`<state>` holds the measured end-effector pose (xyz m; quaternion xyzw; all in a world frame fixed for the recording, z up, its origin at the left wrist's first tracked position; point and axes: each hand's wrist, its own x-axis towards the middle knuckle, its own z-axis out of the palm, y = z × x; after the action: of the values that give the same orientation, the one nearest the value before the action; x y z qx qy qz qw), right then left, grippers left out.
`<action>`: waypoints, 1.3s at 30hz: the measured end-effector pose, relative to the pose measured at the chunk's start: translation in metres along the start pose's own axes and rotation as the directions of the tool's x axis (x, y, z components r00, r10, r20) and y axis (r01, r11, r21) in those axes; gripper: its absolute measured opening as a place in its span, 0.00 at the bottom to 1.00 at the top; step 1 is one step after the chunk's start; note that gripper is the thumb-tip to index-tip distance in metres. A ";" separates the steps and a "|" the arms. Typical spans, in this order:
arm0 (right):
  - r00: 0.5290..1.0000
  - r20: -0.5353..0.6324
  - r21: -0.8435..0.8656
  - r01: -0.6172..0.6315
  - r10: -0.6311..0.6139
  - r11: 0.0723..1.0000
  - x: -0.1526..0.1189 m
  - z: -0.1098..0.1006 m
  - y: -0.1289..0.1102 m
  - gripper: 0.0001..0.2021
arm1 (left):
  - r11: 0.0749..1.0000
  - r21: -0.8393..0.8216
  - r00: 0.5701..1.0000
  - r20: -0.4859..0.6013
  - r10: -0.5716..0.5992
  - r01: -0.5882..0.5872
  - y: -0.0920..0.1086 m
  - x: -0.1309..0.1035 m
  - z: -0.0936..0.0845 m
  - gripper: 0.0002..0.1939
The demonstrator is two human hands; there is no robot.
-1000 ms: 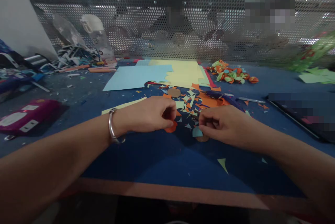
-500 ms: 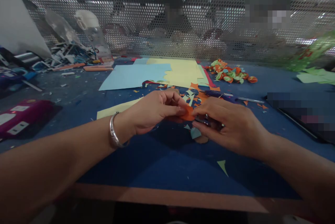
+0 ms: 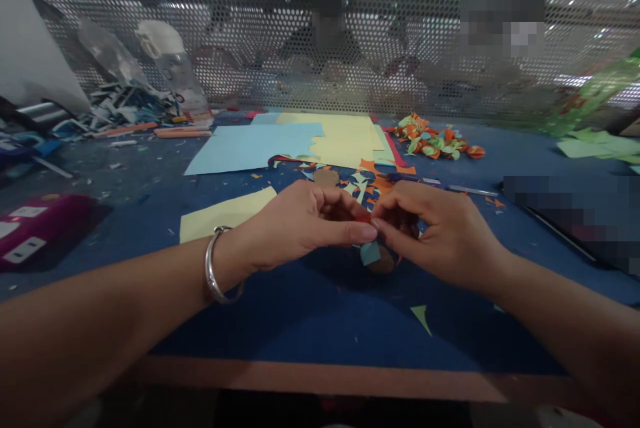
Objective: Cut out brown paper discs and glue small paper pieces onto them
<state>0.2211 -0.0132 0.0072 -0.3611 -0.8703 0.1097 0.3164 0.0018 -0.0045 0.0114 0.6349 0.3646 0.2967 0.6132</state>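
A small piece of orange paper [image 3: 365, 219] is pinched between my two hands, and only a sliver of it shows. My left hand [image 3: 320, 218], with a silver bangle at the wrist, lays its thumb along the near side of the paper. Thumb and forefinger of my right hand [image 3: 435, 228] meet at the paper's right edge, touching the left thumb tip. The right palm is in shadow, so I cannot make out whether anything else is in it. Just below the hands lie a light blue paper scrap [image 3: 371, 253] and a round brown piece [image 3: 383, 261].
Blue [image 3: 250, 145] and yellow [image 3: 345, 138] paper sheets lie behind the hands. Curled paper pieces [image 3: 440, 141] are heaped at back right, near a pen [image 3: 410, 179]. A bottle [image 3: 180, 75] stands at back left, a magenta power strip [image 3: 45, 225] at left. A perforated screen [image 3: 250, 28] closes the back.
The left thumb has stretched out over the orange paper and covers most of it. A dark shiny object between my right fingers has gone out of sight. The view has shifted slightly.
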 end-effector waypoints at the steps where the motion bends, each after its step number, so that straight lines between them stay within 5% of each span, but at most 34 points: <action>1: 1.000 -0.003 0.004 -0.008 0.008 1.000 0.000 0.000 -0.001 0.03 | 0.999 0.040 1.000 -0.012 0.021 -0.020 -0.001 0.000 0.000 0.11; 8: 0.999 -0.010 0.023 -0.052 0.052 0.998 0.001 0.000 -0.003 0.03 | 0.961 0.244 0.985 -0.078 0.151 -0.128 -0.004 -0.001 0.001 0.07; 15: 0.997 -0.013 0.074 -0.081 0.082 0.994 0.000 0.000 0.000 0.02 | 0.977 0.176 0.989 -0.064 0.130 -0.117 -0.004 0.000 -0.002 0.05; 21: 0.997 0.001 0.107 -0.081 0.081 0.991 -0.001 -0.002 -0.005 0.04 | 0.979 0.144 0.985 -0.072 0.154 -0.142 -0.005 0.000 -0.001 0.14; 27: 0.996 0.023 0.084 -0.088 0.086 0.993 0.000 -0.002 -0.005 0.06 | 0.940 0.316 0.987 -0.051 0.153 -0.130 -0.005 -0.001 0.000 0.06; 39: 0.994 0.042 0.110 -0.103 0.099 0.989 0.000 -0.001 -0.007 0.06 | 0.879 0.455 0.983 -0.035 0.179 -0.144 0.001 -0.003 0.003 0.05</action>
<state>0.2179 -0.0185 0.0105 -0.3845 -0.8490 0.1805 0.3144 0.0025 -0.0081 0.0128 0.7761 0.3922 0.2782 0.4079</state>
